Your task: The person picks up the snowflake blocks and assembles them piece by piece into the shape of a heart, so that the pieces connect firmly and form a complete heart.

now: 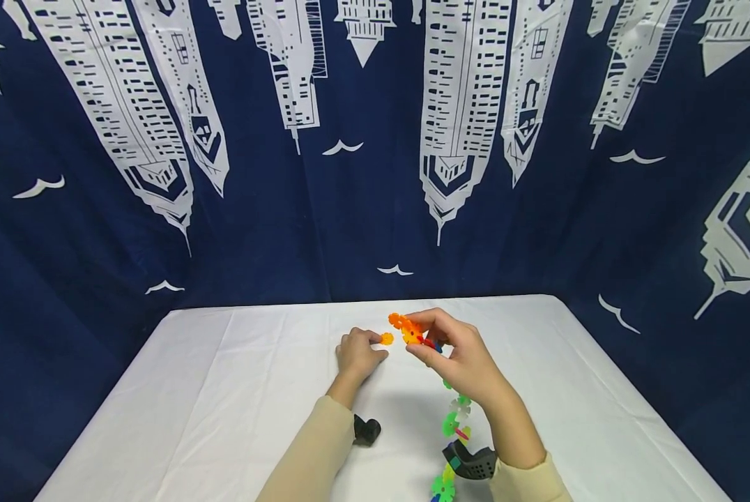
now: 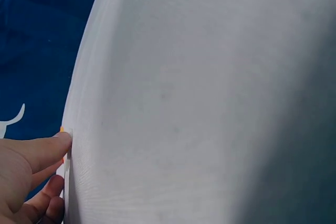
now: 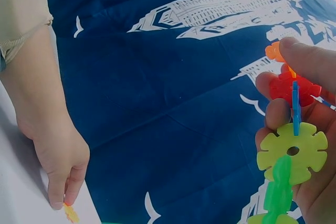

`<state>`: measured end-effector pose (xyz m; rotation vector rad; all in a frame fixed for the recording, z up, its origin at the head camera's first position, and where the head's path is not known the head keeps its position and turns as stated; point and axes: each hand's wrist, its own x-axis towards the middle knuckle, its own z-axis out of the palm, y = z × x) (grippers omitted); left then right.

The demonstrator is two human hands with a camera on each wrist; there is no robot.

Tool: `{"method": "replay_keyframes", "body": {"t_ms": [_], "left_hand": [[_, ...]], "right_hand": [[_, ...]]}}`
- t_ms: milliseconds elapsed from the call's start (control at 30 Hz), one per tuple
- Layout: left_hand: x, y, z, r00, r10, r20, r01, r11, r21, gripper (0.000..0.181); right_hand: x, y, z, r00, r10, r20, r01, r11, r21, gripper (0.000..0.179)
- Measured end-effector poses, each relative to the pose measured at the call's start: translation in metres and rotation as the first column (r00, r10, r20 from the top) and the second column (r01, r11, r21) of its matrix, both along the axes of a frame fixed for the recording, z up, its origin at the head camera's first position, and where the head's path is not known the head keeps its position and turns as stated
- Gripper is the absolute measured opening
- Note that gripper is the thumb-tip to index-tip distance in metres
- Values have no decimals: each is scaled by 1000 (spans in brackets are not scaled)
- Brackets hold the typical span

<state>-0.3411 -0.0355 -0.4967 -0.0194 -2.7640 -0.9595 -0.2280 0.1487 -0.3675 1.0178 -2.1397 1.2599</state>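
My right hand is raised above the table and grips one end of a chain of interlocking plastic snowflake discs. Orange discs stick out past its thumb and fingers; red, blue, yellow-green and green ones follow below. Farther left, my left hand is down at the white tabletop, its fingertips pinching a single orange-yellow snowflake disc. That loose disc shows under the fingertips in the right wrist view. In the left wrist view, the left hand hides nearly all of it.
A white cloth covers the table. The chain's lower part trails toward the near edge, partly behind the right wrist's black camera mount. Another black mount shows beside the left sleeve. A navy curtain with white buildings hangs behind.
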Motion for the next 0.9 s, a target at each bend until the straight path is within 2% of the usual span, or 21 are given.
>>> {"method": "replay_keyframes", "body": {"t_ms": [133, 333, 533, 667, 800, 900], "left_hand": [[2, 0, -1, 1000, 5, -18, -5, 1000, -10, 26], [4, -2, 0, 1000, 2, -9, -2, 999, 39, 22], [7, -5, 0, 999, -40, -2, 40, 997, 61, 21], [9, -10, -1, 998, -66, -12, 67, 990, 120, 18], [13, -17, 1, 996, -93, -18, 94, 966, 242, 15], [18, -23, 5, 993, -115, -21, 114, 919, 377, 14]], "right_hand": [[0, 0, 0, 1000, -10, -3, 10, 1000, 0, 36], [1, 1, 1, 1000, -1, -12, 1, 1000, -9, 36], [2, 1, 1, 1000, -11, 12, 12, 1000, -4, 36], [2, 1, 1, 1000, -14, 21, 14, 1000, -3, 36], [2, 1, 1, 1000, -8, 7, 8, 1000, -6, 36], [1, 2, 1, 1000, -8, -5, 8, 1000, -4, 36]]}}
